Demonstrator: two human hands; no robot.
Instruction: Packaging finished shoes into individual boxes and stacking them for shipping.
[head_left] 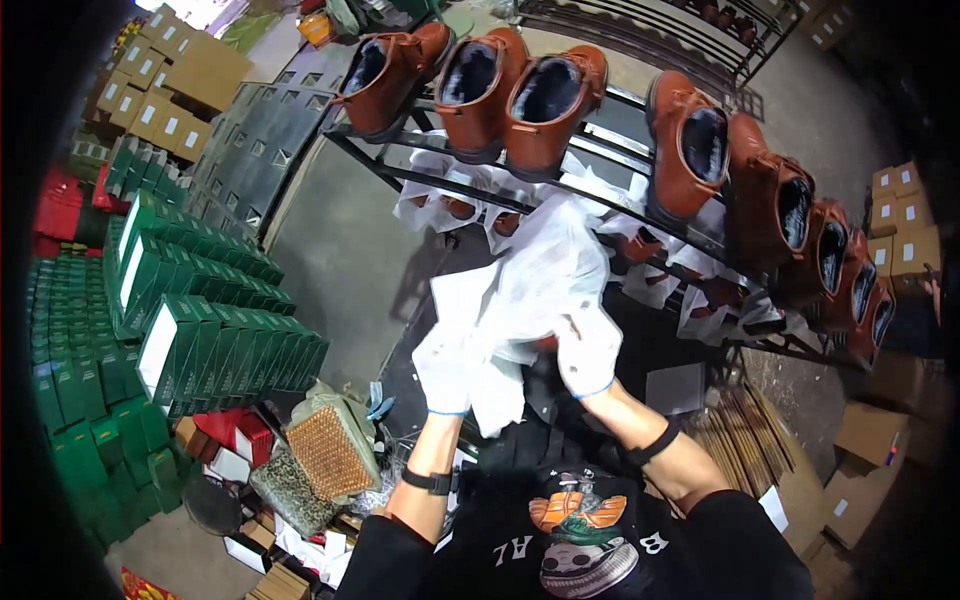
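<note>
White gloves with blue cuffs cover both of my hands. My right hand (588, 352) is closed on the side of a thin white bag (552, 262) held up in front of my chest. A reddish-brown patch shows at the bag's lower opening; what else is inside is hidden. On the other side, my left hand (444, 368) has its fingers closed round white sheet-like material (462, 294) against the bag. I cannot tell whether that sheet is part of the bag. Just beyond, brown leather shoes (553, 98) with dark fluffy lining stand on a black metal rack (395, 172).
White-wrapped shoes (440, 192) fill the rack's lower level. Green boxes (225, 350) are stacked at left. A beaded seat pad (332, 455) lies among clutter at lower left. Flat cardboard (745, 440) and brown cartons (870, 440) lie to the right.
</note>
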